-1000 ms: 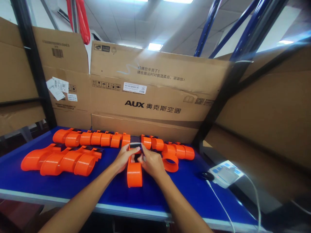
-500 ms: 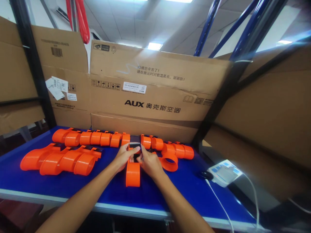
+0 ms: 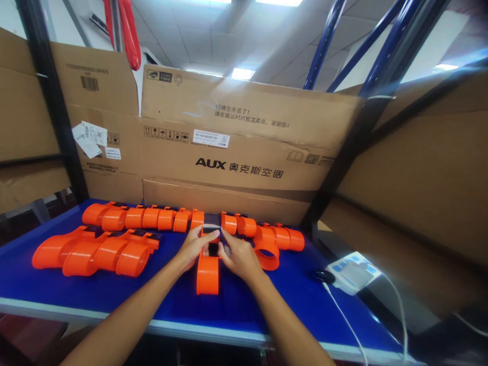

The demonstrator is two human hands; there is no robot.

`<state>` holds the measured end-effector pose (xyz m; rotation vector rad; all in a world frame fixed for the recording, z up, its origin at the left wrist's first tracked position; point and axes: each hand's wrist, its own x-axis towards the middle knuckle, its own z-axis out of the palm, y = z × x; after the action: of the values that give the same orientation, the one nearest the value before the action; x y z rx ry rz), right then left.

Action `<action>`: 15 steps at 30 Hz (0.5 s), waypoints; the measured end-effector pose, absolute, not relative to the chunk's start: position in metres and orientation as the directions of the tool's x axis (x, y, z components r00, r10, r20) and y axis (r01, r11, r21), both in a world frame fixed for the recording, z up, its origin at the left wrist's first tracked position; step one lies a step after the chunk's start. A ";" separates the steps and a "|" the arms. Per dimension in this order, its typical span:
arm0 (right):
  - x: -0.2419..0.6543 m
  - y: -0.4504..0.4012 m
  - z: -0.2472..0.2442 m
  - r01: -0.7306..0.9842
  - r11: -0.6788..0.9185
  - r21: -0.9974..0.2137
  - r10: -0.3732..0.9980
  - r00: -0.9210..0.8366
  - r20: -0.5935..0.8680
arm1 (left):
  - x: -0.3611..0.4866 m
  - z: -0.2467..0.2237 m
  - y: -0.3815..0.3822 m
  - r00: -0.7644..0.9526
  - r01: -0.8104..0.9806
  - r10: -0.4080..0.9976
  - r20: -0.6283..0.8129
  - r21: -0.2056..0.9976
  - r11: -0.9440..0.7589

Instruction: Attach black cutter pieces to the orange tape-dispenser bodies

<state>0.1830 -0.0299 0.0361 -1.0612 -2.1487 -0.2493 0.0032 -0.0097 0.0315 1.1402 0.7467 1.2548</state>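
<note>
An orange plastic part [image 3: 208, 277] with a wide ring at its near end and a dark block [image 3: 212, 220] at its far end is held over the middle of the table. My left hand [image 3: 192, 248] grips it from the left, thumb lying across just below the dark block. On the other side, my right hand [image 3: 240, 254] has its bent fingers at the right edge, index fingertip by the block and thumb lower down. A small black piece [image 3: 212, 249] shows between the hands. What the hidden fingers touch underneath cannot be made out.
Similar orange ring parts stand in a back row [image 3: 165, 219], a front left group [image 3: 104, 254] and a right group [image 3: 269, 254] on the blue table [image 3: 171, 305]. A white device [image 3: 353, 272] with a cable and a black object [image 3: 324, 276] lie right. Cardboard [image 3: 244, 142] walls the back.
My right hand has shifted slightly, its thumb and fingers a little further apart, showing more of the black piece. The left hand and the held orange part stay nearly in place.
</note>
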 end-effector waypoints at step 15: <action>0.179 -0.029 0.031 0.583 0.687 -0.433 0.673 -0.285 0.683 | 0.004 0.027 -0.007 0.220 -0.267 0.952 0.211 0.952 -0.149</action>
<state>0.1793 -0.0293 0.0315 -0.9701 -1.9773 0.1223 0.0040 -0.0066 0.0267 1.2579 0.7513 1.2603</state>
